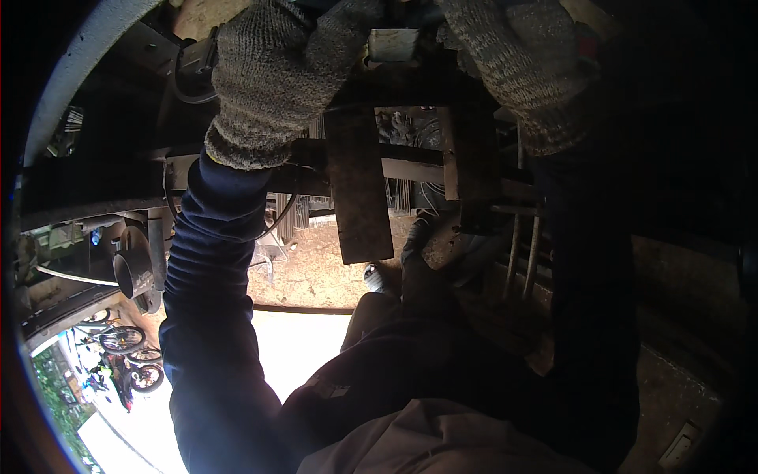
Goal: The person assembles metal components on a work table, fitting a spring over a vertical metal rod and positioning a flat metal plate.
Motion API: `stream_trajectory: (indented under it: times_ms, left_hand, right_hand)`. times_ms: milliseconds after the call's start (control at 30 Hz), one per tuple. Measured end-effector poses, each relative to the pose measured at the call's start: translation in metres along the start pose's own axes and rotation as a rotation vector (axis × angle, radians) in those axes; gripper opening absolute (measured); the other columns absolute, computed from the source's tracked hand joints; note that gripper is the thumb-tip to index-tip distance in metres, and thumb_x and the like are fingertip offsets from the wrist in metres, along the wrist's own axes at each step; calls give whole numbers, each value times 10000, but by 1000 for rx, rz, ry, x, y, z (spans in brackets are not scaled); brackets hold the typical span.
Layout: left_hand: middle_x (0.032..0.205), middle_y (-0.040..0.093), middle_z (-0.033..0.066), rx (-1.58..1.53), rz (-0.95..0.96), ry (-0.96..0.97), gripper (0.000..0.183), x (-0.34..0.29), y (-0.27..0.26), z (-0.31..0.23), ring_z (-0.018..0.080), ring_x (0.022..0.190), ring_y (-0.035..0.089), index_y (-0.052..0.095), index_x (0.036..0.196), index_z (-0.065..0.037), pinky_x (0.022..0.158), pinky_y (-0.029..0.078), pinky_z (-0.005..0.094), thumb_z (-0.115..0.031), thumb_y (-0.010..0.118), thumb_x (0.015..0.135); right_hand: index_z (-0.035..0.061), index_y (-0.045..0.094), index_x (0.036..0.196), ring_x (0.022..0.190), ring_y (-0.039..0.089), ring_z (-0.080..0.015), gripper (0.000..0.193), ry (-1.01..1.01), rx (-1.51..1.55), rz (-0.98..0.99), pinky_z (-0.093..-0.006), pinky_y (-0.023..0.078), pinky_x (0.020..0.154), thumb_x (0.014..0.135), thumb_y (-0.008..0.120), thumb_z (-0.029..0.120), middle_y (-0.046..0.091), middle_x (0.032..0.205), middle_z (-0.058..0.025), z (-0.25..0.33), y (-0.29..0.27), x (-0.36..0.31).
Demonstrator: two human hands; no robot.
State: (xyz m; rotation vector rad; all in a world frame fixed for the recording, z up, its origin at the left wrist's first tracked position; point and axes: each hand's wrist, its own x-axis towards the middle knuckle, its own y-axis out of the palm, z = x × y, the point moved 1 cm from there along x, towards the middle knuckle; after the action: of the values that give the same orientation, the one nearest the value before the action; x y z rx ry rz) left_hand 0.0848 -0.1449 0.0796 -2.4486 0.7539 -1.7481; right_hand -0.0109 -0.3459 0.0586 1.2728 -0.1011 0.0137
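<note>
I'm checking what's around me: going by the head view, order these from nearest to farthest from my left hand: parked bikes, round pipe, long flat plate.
From the left hand:
1. Long flat plate: below right.
2. Round pipe: lower left.
3. Parked bikes: bottom left, background.

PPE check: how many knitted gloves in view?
2. Left-hand glove, upper left of the picture; right-hand glove, upper right. Both are partly cut off by the top edge. Dark areas could hide more.
</note>
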Motion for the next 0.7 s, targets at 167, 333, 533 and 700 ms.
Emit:
stream_trajectory:
  times_ms: [167, 333, 533, 700]
  left_hand:
    - [1187, 711, 208, -59, 29, -25, 384, 7, 1, -7, 244, 1038, 704, 547, 1294, 109, 905, 566, 340, -89, 654, 983]
    - [1195, 705, 208, 50, 56, 46, 394, 1, 1, 5, 244, 1052, 699, 525, 1310, 113, 913, 563, 341, -58, 650, 978]
    - [1195, 700, 197, -53, -33, 92, 391, -5, 2, 17, 243, 1034, 697, 537, 1297, 113, 911, 561, 340, -44, 666, 963]
    - [1194, 698, 196, 236, 53, 108, 395, -1, -6, 6, 246, 1048, 689, 555, 1288, 106, 930, 551, 352, -45, 683, 946]
  right_hand:
    - [-136, 519, 1322, 1059, 668, -216, 666, -40, -517, 261, -256, 597, 858, 1117, 344, 473, 619, 1295, -275, 6, -11, 9]
    - [-126, 528, 1329, 1013, 657, -172, 669, -104, -917, 238, -225, 588, 822, 1117, 336, 478, 621, 1300, -266, 14, -10, 3]
    - [-30, 607, 1316, 1056, 656, -183, 511, -35, -269, 33, -262, 564, 849, 1101, 450, 406, 656, 1247, -181, 7, -22, -2]
    - [70, 650, 1283, 1080, 666, -201, 351, -395, -1307, -21, -333, 556, 911, 1066, 546, 326, 677, 1217, -93, 6, -14, -10]
